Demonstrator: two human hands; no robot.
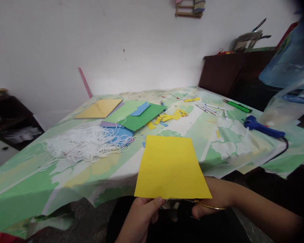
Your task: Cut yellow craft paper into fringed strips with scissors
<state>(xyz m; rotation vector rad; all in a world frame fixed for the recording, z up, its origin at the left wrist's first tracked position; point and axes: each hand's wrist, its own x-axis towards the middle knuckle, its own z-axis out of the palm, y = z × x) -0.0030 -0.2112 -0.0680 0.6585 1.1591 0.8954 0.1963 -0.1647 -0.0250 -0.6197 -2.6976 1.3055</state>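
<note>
A sheet of yellow craft paper [173,167] is held over the front edge of the table, above my lap. My left hand [144,212] pinches its near edge, with the thumb on top and the fingers underneath. At the right part of the same edge, my right hand [205,202] is closed around scissors with a thin gold handle [211,206]. The paper covers part of that hand and most of the blades, so how far they are apart cannot be made out.
White string [83,143] lies tangled on the tablecloth [91,179] at left. Behind it are coloured sheets [142,123] and a tan board [98,108]. Yellow scraps [173,116], markers [210,109], a green cutter [238,106] and a blue glue gun [263,127] lie rightward.
</note>
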